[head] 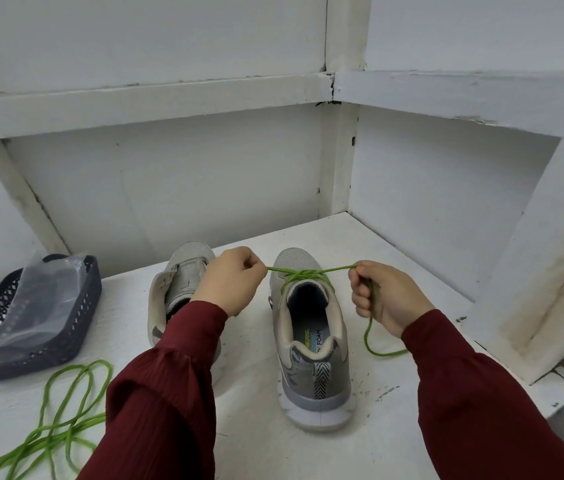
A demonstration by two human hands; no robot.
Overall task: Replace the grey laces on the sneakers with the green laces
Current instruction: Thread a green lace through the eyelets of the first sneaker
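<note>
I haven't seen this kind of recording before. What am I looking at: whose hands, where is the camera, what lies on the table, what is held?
No machine here: one camera worn on a person's head looks down at their two bare hands. The left hand and right hand each grip a strand of a green lace, stretched across the right sneaker. The left sneaker stands beside it. A second green lace lies loose on the white table, near a dark basket holding clear plastic.

- I'm holding both arms stretched forward, dark red sleeves reaching the wrists.
- My left hand is pinching one end of the green lace, fingers curled.
- My right hand is gripping the other end in a fist.
</note>
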